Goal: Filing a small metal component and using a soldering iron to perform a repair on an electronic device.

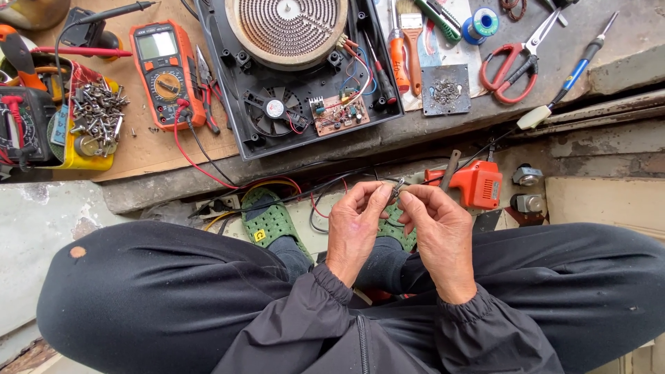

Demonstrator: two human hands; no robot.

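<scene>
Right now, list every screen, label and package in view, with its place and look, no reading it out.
Multimeter screen: grey rectangle on the orange meter, upper left on the brown board.
Fan label: small round white-and-red sticker at the black fan's hub, inside the opened cooker.
Sandal label: small yellow square on the green sandal, left of the left hand.

On the counter [173, 156] lies an opened black cooker base [228, 76] with a round coil heating plate [287, 28], a small fan [275, 109] and a circuit board [338, 112]. Left of it sits an orange multimeter [166, 73] beside a yellow tray of screws [93, 114]. To the right lie red-handled scissors [516, 62], a blue-handled soldering iron [575, 69] and a paintbrush [412, 41]. Below stands an orange power tool [474, 183].
</scene>
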